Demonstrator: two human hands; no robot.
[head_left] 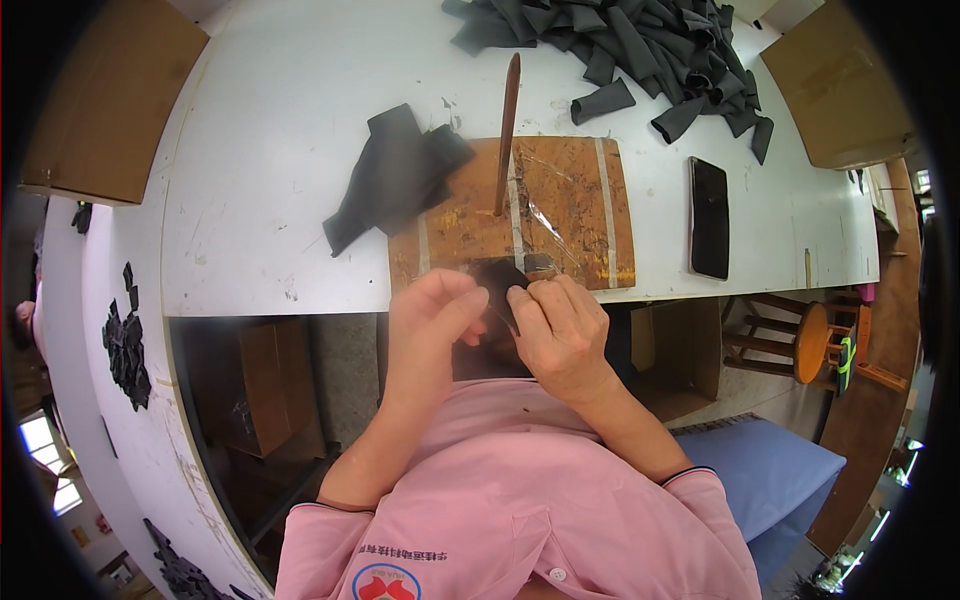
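Observation:
Close to my chest, at the table's front edge, I hold a small black fabric piece (499, 273) in my right hand (562, 325), thumb and fingers pinched on its right side. My left hand (438, 312) is just left of the fabric, thumb and forefinger pressed together. Whatever those left fingers grip, if anything, is too small to make out. Beyond both hands lies a worn wooden board (575, 215) with pale tape strips across it. A brown pointed stick (508, 130) stands upright from it. Flat dark fabric pieces (385, 185) overlap the board's left side.
A large heap of dark grey fabric tubes (640, 45) covers the far right of the white table (270, 200). A black phone (709, 218) lies right of the board. Cardboard boxes (110, 100) stand at both sides. A wooden stool (808, 342) is at the right.

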